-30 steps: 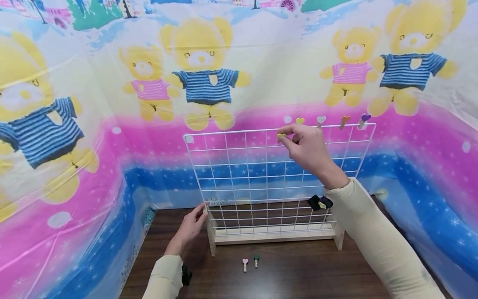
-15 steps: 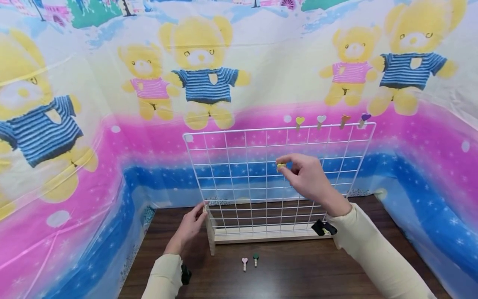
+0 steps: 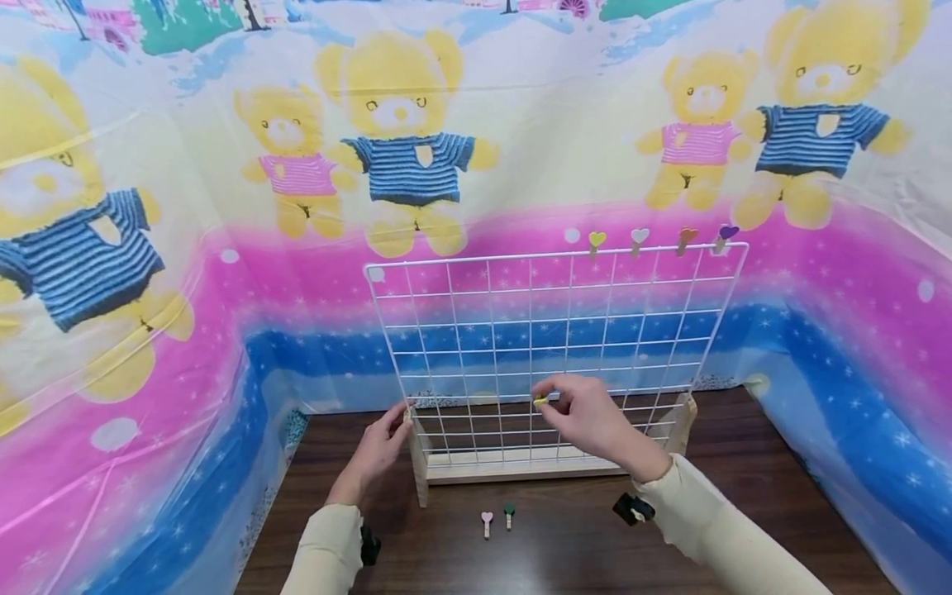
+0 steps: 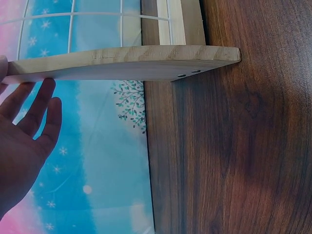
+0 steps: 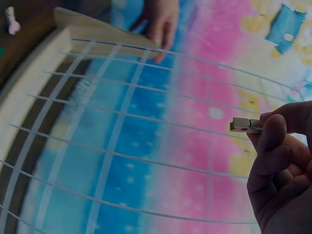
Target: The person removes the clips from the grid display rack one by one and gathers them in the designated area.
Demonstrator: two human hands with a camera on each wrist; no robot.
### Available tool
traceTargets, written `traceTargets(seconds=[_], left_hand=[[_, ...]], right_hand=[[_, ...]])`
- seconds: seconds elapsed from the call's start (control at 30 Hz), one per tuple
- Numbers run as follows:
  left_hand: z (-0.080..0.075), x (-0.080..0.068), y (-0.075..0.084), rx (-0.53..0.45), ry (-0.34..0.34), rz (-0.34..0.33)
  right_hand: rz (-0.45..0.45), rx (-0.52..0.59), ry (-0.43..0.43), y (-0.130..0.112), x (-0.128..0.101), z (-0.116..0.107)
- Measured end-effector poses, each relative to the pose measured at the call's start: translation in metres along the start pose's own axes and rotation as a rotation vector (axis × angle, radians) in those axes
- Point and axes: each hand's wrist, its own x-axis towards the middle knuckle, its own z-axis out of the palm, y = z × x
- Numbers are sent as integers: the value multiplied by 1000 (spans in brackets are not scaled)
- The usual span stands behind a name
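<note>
A white wire grid [image 3: 521,330] stands upright in a wooden stand [image 3: 521,471] on a dark wood table. My right hand [image 3: 552,402] hovers in front of the grid's lower rows and pinches a small yellow clip [image 3: 540,401] between thumb and fingers. In the right wrist view the clip [image 5: 245,125] juts out from the fingertips [image 5: 269,131], close to the grid wires. My left hand [image 3: 397,421] rests with straight fingers against the stand's left post [image 3: 418,463]. In the left wrist view the fingers [image 4: 34,109] lie open beside the wooden foot [image 4: 126,63].
Several heart-topped clips [image 3: 640,238] sit along the grid's top right edge. A pink heart clip [image 3: 487,522] and a green one [image 3: 509,514] lie on the table [image 3: 565,554] before the stand. A bear-print plastic sheet [image 3: 402,140] walls the table on three sides.
My right hand has come down from the grid's top edge to its lower rows, still pinching the yellow clip. The left hand has stayed at the post.
</note>
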Motion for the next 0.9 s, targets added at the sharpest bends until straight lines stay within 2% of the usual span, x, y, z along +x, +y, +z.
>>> traceTargets(seconds=[0.23, 0.4, 0.6, 0.73, 0.9], left_hand=[[-1, 0, 1, -3, -8, -25], [-2, 0, 0, -9, -14, -36], [-1, 1, -1, -11, -16, -34], [-1, 1, 0, -19, -14, -39], [0, 1, 1, -18, -13, -50]], right_hand=[[75, 21, -84, 18, -21, 31], [95, -5, -157, 32, -32, 49], [39, -24, -261, 52, -47, 71], [-31, -68, -261, 65, -54, 86], [-28, -96, -276, 76, -63, 102]])
